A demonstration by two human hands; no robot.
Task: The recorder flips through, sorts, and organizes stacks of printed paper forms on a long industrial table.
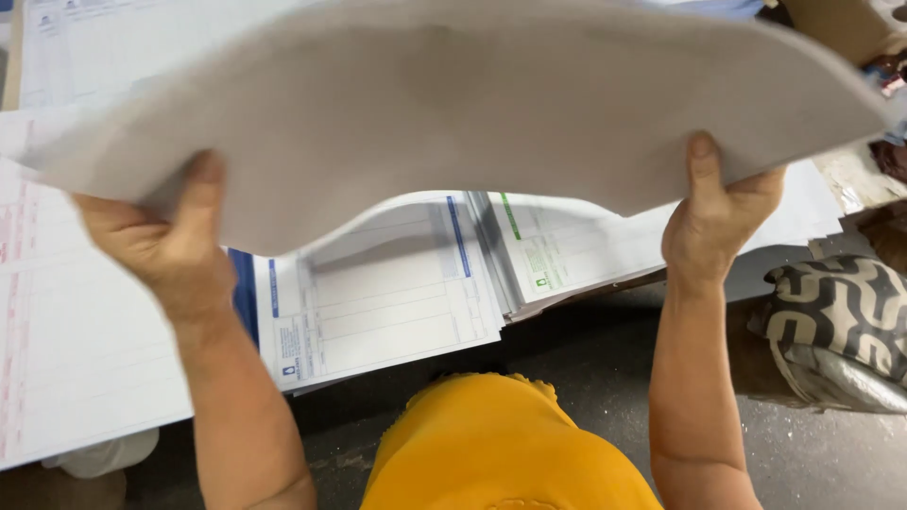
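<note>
Over a worktable (614,283) covered with stacks of printed forms (387,293), above a dark concrete floor (586,368) with a patterned bag (836,321) at the right, a thick bowed sheaf of white paper (453,104) is lifted clear, the left hand (161,246) and right hand (713,222) each gripping its near edge, thumbs on top.

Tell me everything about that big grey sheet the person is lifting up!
The big grey sheet looks like thick, soft-surfaced paper or card, plain with no print visible on this side. It is held up in the air above stacks of printed forms, bending in a wave so its near edge sags in the middle. The left hand grips its near edge on one side and the right hand on the other, thumbs pressed on top. Its far corners run out of view.
</note>
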